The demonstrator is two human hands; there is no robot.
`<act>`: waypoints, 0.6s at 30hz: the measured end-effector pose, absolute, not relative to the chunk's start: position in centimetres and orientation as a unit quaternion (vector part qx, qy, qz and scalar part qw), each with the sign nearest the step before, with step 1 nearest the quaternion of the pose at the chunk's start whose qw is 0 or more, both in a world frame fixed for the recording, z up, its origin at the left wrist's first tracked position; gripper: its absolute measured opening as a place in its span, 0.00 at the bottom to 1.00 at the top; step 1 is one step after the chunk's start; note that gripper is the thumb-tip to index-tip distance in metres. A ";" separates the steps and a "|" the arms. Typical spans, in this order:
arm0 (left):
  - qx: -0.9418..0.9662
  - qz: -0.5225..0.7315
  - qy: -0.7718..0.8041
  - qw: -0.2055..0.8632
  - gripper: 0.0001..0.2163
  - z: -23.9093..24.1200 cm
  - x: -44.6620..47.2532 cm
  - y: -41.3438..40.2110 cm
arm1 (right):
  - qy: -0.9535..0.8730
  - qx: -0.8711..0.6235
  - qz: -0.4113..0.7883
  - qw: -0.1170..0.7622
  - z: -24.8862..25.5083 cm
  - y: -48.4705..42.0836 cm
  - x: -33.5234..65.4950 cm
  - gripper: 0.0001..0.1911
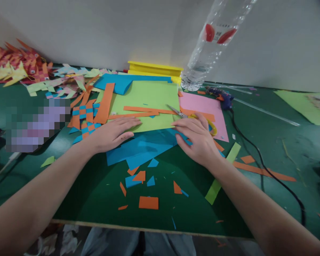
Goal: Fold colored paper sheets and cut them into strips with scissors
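Note:
My left hand (114,133) lies flat on the lower left part of a light green paper sheet (152,94), its fingers stretched to the right. At the sheet's lower right corner, my right hand (196,140) rests with fingers extended and thumb apart. Partly behind that hand is a pair of scissors with yellow handles (212,128), blades pointing up and left over the paper. Thin orange paper strips (138,114) cross the green sheet. Blue paper (141,147) shows beneath it, and pink paper (202,101) to its right.
Woven orange and blue paper pieces (88,129) lie left of the sheets. A plastic bottle (202,53) and a glue gun (224,97) with a black cord stand behind at the right. Paper scraps (148,202) litter the green table (96,199); paper fish (24,64) are far left.

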State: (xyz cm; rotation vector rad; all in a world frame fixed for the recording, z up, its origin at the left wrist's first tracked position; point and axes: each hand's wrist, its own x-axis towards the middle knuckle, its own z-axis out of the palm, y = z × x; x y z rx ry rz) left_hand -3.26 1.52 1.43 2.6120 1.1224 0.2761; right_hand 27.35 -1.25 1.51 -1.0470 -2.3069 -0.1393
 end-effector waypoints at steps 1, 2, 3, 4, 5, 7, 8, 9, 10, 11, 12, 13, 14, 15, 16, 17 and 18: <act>0.902 0.102 0.392 0.146 0.32 1.4 -3.4 1.6 | -0.867 -0.391 -0.055 0.304 1.5 -1.3 27.4 0.11; 0.899 0.108 0.398 0.150 0.33 1.5 -3.5 1.7 | -0.866 -0.389 -0.056 0.310 1.6 -1.3 27.4 0.11; 0.894 0.112 0.405 0.152 0.34 1.5 -3.7 1.7 | -0.864 -0.389 -0.057 0.314 1.6 -1.3 27.4 0.11; 0.890 0.114 0.414 0.154 0.35 1.5 -3.7 1.8 | -0.863 -0.390 -0.057 0.317 1.6 -1.3 27.4 0.11; 0.886 0.115 0.422 0.155 0.35 1.6 -3.8 1.9 | -0.862 -0.391 -0.057 0.319 1.6 -1.3 27.4 0.11; 0.880 0.114 0.434 0.155 0.35 1.6 -3.9 2.0 | -0.861 -0.390 -0.064 0.320 1.7 -1.3 27.4 0.11; 0.878 0.114 0.438 0.155 0.35 1.6 -4.0 2.1 | -0.860 -0.389 -0.068 0.322 1.7 -1.3 27.5 0.11; 0.876 0.113 0.441 0.157 0.35 1.6 -4.1 2.2 | -0.860 -0.387 -0.073 0.324 1.8 -1.4 27.5 0.11; 0.875 0.114 0.443 0.159 0.36 1.6 -4.2 2.3 | -0.859 -0.387 -0.077 0.326 1.8 -1.4 27.5 0.11; 0.873 0.116 0.445 0.161 0.36 1.5 -4.3 2.4 | -0.858 -0.387 -0.080 0.329 1.8 -1.4 27.5 0.11; 0.871 0.119 0.449 0.163 0.36 1.4 -4.4 2.5 | -0.856 -0.387 -0.082 0.333 1.9 -1.4 27.6 0.11; 0.867 0.122 0.453 0.166 0.36 1.4 -4.6 2.5 | -0.854 -0.386 -0.083 0.340 1.9 -1.3 27.6 0.12; 0.863 0.127 0.458 0.170 0.36 1.3 -4.8 2.6 | -0.851 -0.386 -0.083 0.346 1.9 -1.3 27.6 0.12; 0.859 0.129 0.463 0.175 0.36 1.3 -5.0 2.6 | -0.848 -0.384 -0.086 0.355 2.0 -1.3 27.7 0.12; 0.854 0.131 0.470 0.182 0.36 1.4 -5.2 2.6 | -0.845 -0.378 -0.093 0.367 2.0 -1.2 27.7 0.12; 0.848 0.132 0.476 0.191 0.35 1.5 -5.3 2.6 | -0.842 -0.369 -0.102 0.379 2.0 -1.2 27.6 0.12; 0.843 0.133 0.481 0.200 0.35 1.7 -5.4 2.6 | -0.840 -0.359 -0.112 0.392 2.0 -1.1 27.6 0.11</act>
